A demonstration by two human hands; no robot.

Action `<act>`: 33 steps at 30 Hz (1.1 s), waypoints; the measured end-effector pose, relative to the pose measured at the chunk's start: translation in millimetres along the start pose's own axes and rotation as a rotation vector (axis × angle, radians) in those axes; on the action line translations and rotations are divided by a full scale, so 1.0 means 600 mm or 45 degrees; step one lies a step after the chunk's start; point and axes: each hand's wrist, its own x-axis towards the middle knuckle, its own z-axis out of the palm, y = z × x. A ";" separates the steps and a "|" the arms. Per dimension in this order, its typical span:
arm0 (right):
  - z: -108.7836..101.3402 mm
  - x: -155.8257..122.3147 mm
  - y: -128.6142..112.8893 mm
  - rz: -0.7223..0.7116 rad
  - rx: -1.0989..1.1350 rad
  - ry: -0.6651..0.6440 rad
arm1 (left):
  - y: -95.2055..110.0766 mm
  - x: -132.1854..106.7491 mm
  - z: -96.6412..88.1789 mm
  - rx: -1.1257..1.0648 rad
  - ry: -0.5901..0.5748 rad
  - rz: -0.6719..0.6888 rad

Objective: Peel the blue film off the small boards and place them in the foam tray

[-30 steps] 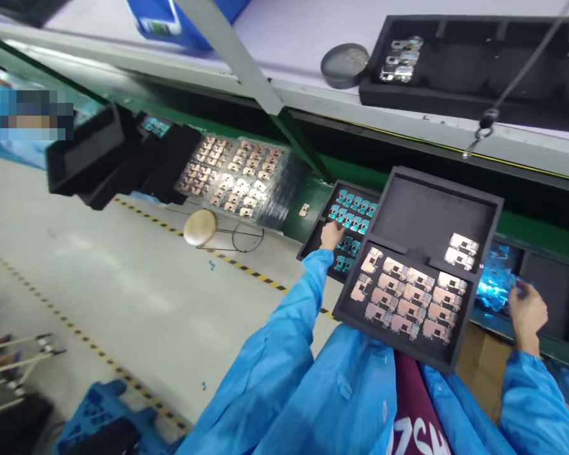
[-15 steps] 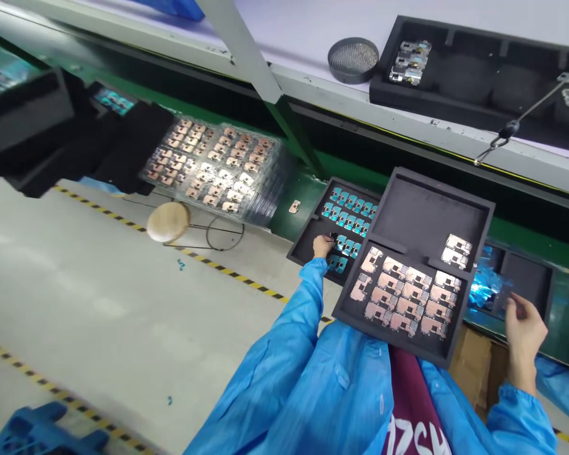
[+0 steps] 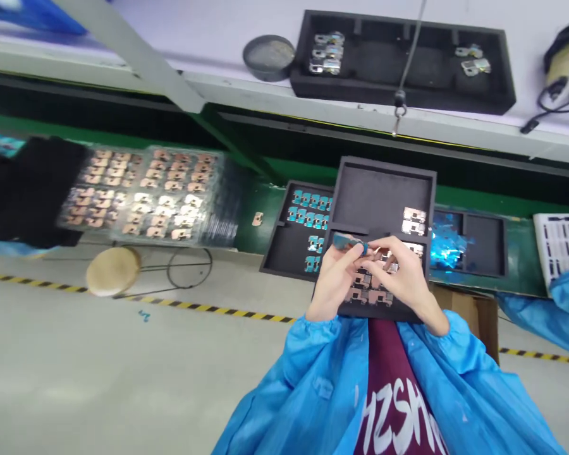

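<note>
Green conveyor bench, both hands together, seemingly pinching blue-filmed part over black tray

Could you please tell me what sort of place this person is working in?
Most likely an electronics assembly line in a factory. Black foam trays hold rows of small metal parts, more parts lie on a clear tray along a green conveyor, and both hands, left and right, hold one part.

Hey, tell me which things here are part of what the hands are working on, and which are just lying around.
In use:
left hand
right hand
small blue-filmed part pinched between both hands
black foam tray on the lap
tray of blue parts

Lying about:
round stool
clear blister trays
round tin
</note>
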 end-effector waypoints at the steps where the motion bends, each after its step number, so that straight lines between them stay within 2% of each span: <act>1: 0.001 0.002 0.004 0.021 0.035 0.022 | -0.008 -0.006 0.016 0.013 0.003 0.000; 4: -0.012 0.001 0.012 0.078 0.123 0.078 | -0.025 -0.013 0.037 0.092 0.034 0.071; 10: -0.033 -0.014 0.021 0.224 0.195 0.155 | -0.024 -0.022 0.037 0.494 0.024 0.210; 13: -0.038 -0.019 0.028 0.137 0.084 0.165 | -0.018 -0.025 0.041 0.693 0.009 0.306; 19: -0.063 -0.020 0.042 0.009 -0.024 0.116 | -0.022 -0.021 0.036 0.869 -0.071 0.359; 22: -0.064 -0.023 0.047 -0.090 -0.090 0.156 | -0.029 -0.018 0.035 0.871 -0.064 0.372; 27: -0.047 -0.032 0.053 -0.224 -0.419 0.392 | -0.041 -0.017 0.043 0.830 -0.021 0.361; 33: -0.047 -0.039 0.066 -0.283 -0.646 0.439 | -0.049 -0.008 0.038 0.620 -0.073 0.168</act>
